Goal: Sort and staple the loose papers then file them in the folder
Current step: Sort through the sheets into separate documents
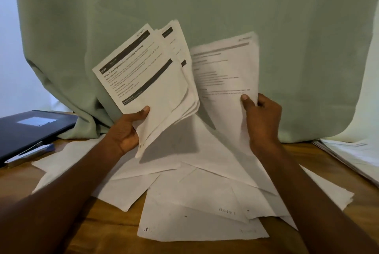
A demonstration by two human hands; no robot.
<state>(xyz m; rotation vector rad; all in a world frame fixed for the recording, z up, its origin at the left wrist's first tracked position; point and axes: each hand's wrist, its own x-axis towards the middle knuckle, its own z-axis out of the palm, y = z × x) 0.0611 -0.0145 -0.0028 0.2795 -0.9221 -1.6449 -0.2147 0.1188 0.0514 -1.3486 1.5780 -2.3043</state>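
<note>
Fingers of the left hand (125, 130) pinch a gathered sheaf (151, 81), while the right hand (260, 118) grips one sheet (225, 73) alongside, seemingly to compare headings.

Loose papers (194, 192) lie spread on the surface (106, 231) in front of the person. A folder (30, 130) sits far left with a stapler (30, 152) on its near edge. Another stack (352, 155) lies far right. A curtain (205, 7) hangs behind everything.
</note>
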